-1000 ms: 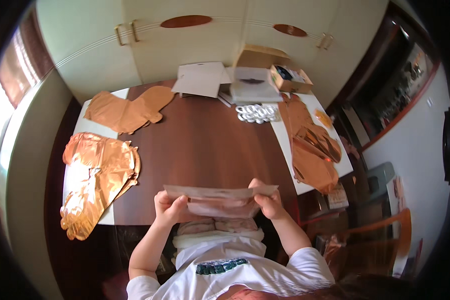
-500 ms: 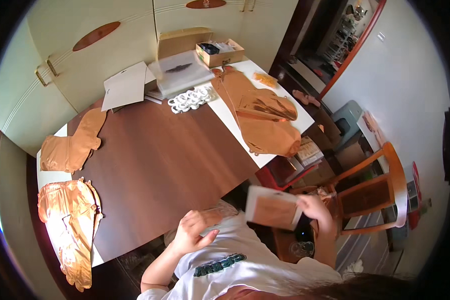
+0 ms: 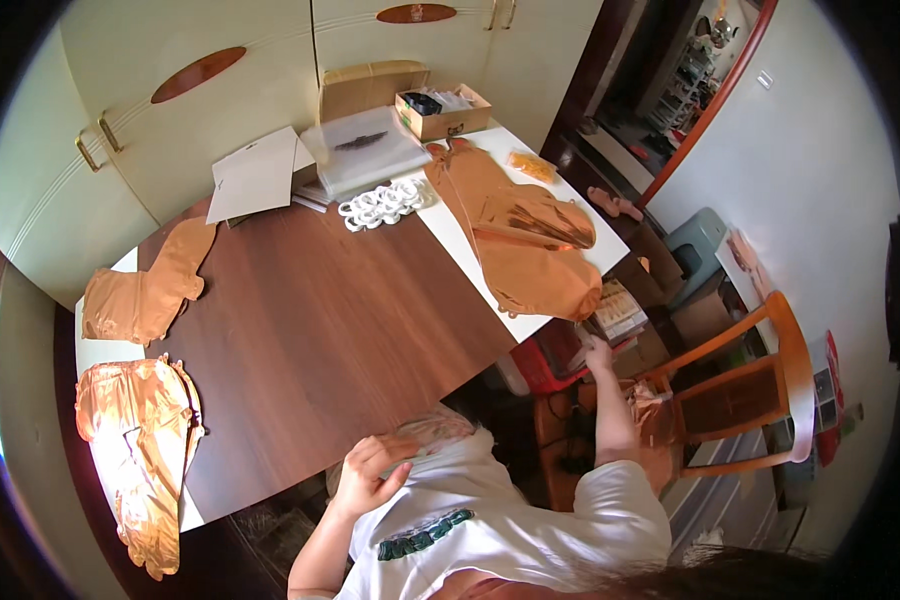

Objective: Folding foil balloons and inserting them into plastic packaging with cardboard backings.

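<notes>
Set-down step, apparently: my right hand (image 3: 597, 354) pinches a pale packet (image 3: 579, 349) beside a red container (image 3: 542, 371), left hand (image 3: 368, 474) slack, empty; release likely calls for steadiness.

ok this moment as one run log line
left hand: near white shirt | right hand: beside red object, grip unclear | copper foil pieces: on table

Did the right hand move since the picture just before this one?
Yes, the right hand moved forward, closer to the near right corner of the table.
</notes>
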`<state>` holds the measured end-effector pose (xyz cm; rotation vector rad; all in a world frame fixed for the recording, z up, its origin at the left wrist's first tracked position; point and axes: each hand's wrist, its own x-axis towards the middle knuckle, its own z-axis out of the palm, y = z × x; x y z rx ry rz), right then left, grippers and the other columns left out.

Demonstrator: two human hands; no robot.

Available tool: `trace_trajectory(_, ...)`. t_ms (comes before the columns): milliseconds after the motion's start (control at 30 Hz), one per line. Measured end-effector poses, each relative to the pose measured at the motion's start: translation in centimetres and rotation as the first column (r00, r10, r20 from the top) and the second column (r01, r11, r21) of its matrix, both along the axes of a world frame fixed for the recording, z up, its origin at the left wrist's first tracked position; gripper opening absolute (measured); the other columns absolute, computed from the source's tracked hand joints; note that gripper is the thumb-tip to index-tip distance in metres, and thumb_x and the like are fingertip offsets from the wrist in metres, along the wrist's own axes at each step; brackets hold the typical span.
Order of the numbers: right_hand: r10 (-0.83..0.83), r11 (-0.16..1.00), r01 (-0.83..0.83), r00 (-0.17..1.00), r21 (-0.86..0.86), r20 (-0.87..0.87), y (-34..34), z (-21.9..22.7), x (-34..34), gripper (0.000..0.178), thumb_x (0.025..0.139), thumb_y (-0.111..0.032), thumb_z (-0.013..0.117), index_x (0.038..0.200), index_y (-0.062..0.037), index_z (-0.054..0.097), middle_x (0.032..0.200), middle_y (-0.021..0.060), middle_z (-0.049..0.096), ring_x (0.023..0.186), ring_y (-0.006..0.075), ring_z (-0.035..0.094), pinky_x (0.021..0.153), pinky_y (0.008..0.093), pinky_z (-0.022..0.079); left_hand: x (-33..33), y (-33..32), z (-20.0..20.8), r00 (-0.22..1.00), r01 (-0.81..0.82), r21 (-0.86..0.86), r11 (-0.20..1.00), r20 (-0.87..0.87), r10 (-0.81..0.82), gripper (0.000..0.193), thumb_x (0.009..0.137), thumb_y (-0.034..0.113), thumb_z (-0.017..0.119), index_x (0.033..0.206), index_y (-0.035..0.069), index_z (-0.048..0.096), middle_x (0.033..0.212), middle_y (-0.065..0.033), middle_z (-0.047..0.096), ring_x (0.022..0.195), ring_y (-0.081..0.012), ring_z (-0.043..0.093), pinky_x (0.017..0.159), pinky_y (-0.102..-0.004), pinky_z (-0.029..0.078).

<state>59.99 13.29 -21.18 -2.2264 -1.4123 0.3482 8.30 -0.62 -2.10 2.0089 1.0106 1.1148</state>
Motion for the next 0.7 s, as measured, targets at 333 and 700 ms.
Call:
trace_trajectory(333, -0.14, 0.906, 0.215, 0.965, -0.365, 0.221, -0.2, 0.6, -2.4, 0.046, 0.079, -0.031, 0.067, 0.114, -0.0051, 0.052, 0.116, 0.0197, 0.054, 0.097, 0.0368, 0.06, 0.08, 0.046, 0.052, 0.5, 0.0, 0.3, 0.997, -0.032, 0.022, 0.999, -0.075, 0.033, 0.015, 0.076, 0.006, 0.064, 0.091, 0.003, 0.065, 0.096, -0.0124, 0.067, 0.086, -0.028, 0.064, 0.076, -0.0368, 0.049)
trace_trajectory(700, 0.128, 0.845, 0.121, 0.9, -0.521, 0.416, 1.8, 2.3, -4.5, 0.054, 0.074, -0.038, 0.073, 0.113, -0.0054, 0.054, 0.113, 0.0168, 0.058, 0.097, 0.0304, 0.063, 0.077, 0.0395, 0.054, 0.8, 0.0, 0.0, 0.993, -0.032, 0.049, 0.998, -0.114, 0.038, 0.016, 0.075, 0.005, 0.065, 0.09, 0.003, 0.064, 0.095, -0.0105, 0.067, 0.085, -0.0261, 0.064, 0.074, -0.0363, 0.048)
